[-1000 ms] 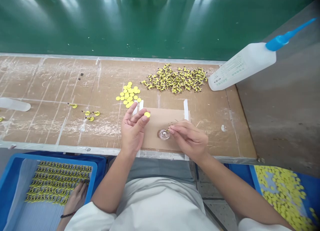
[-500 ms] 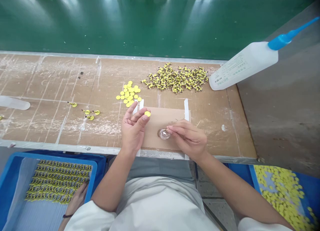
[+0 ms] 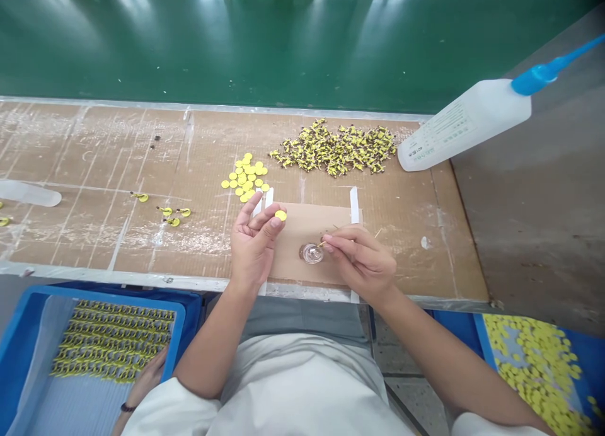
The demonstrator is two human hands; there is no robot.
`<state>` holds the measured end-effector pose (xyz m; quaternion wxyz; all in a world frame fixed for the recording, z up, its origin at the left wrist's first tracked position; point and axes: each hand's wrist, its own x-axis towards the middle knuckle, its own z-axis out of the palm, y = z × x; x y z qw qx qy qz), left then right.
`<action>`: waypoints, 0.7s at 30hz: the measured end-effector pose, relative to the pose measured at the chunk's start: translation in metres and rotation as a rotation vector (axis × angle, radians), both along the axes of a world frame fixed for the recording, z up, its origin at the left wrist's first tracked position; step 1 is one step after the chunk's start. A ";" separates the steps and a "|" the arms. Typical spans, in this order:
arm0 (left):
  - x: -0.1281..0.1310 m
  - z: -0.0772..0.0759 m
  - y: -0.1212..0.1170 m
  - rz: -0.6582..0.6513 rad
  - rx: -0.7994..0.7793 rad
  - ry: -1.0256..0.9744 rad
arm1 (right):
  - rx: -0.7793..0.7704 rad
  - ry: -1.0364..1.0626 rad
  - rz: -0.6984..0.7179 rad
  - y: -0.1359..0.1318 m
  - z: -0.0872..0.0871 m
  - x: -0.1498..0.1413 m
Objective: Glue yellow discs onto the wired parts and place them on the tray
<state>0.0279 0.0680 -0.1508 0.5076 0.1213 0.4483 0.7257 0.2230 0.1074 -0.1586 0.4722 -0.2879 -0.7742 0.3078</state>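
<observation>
Between the thumb and fingertips of my left hand (image 3: 254, 247) is a small round yellow disc (image 3: 280, 215), its flat face up. My right hand (image 3: 362, 258) pinches a tiny yellow piece (image 3: 323, 243), mostly covered by the fingers; it resembles those in the pile behind. Just left of those fingertips, a small clear round dish (image 3: 312, 253) stands on a taped-down cardboard sheet (image 3: 293, 269). Beyond my left hand lies a loose heap of yellow discs (image 3: 246, 176). Farther back is a pile of small yellow-and-dark figures (image 3: 335, 147).
A white bottle with blue nozzle (image 3: 467, 124) leans at the right. Several figures on discs (image 3: 173, 222) lie left. A blue tray (image 3: 177, 335) holds rows of pieces, with another person's hand (image 3: 149, 373) at it. More discs (image 3: 534, 360) fill a bin lower right.
My right hand has shifted slightly right, drawing the tiny yellow piece away from the dish's rim. My left hand still holds the disc in nearly the same place.
</observation>
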 end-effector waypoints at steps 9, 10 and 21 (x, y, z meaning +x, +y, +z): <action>-0.001 0.000 0.000 -0.008 0.031 -0.041 | 0.045 -0.025 0.040 0.000 -0.002 -0.001; -0.001 0.000 0.000 -0.009 0.030 -0.041 | 0.051 -0.018 0.041 0.001 -0.002 -0.001; -0.001 -0.001 0.000 -0.009 0.015 -0.022 | 0.027 0.020 0.053 0.001 0.000 -0.002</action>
